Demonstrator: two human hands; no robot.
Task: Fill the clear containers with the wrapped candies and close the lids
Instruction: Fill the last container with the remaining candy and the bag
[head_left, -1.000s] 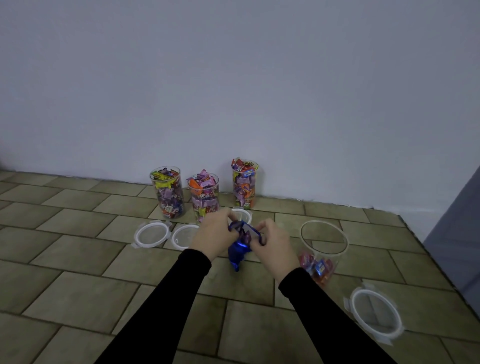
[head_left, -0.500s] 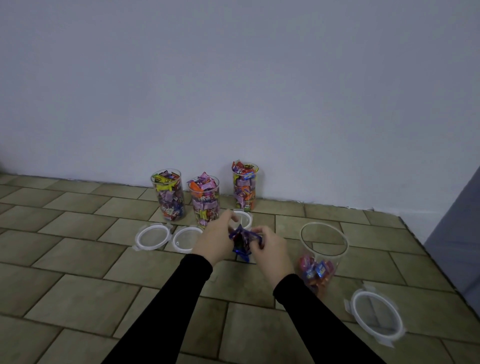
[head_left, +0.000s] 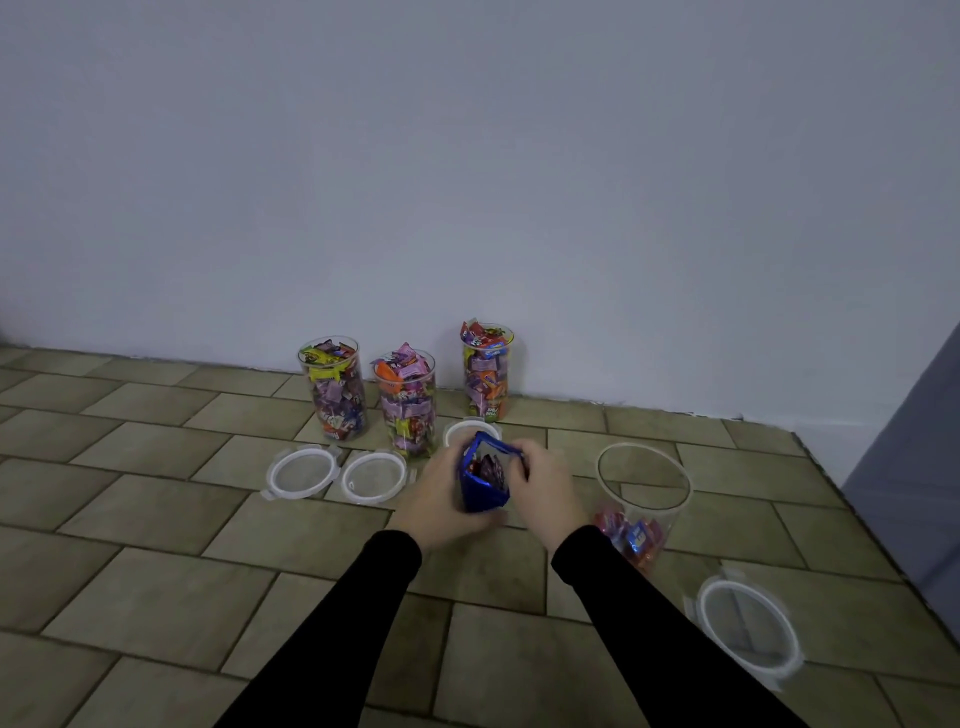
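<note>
Right now one blue bag (head_left: 480, 480) is up off the floor (head_left: 156, 545), held between both hands over the tiles, mouth pulled open so a few dark red candies (head_left: 491, 467) show inside. The left hand (head_left: 441, 504) is wrapped around the bag's lower left side, fingers curled under it. The right hand (head_left: 545, 488) pinches the bag's upper right edge, spreading the opening. Both sleeves (head_left: 363, 623) are black.

Just to the right of the hands stands one open jar (head_left: 641, 499), wide and clear, with only a small heap of red and blue sweets at its bottom. Its lid (head_left: 745, 629) lies flat on the floor nearer the person and further right, apart from the jar.

Back by the wall (head_left: 467, 156) I count three full jars, all uncovered and stuffed to the brim with mixed wrappers: the left jar (head_left: 332, 389), the middle jar (head_left: 405, 402) close beside it, and the far jar (head_left: 487, 371) a little apart, nearest the wall.

Three small lids lie in front of them: the left lid (head_left: 301, 473) and the middle lid (head_left: 373, 475) side by side, nearly touching, and a third lid (head_left: 465, 430) partly hidden behind the bag.

That makes four jars and four lids, none fitted. A grey panel (head_left: 914, 467) stands at the right edge.
</note>
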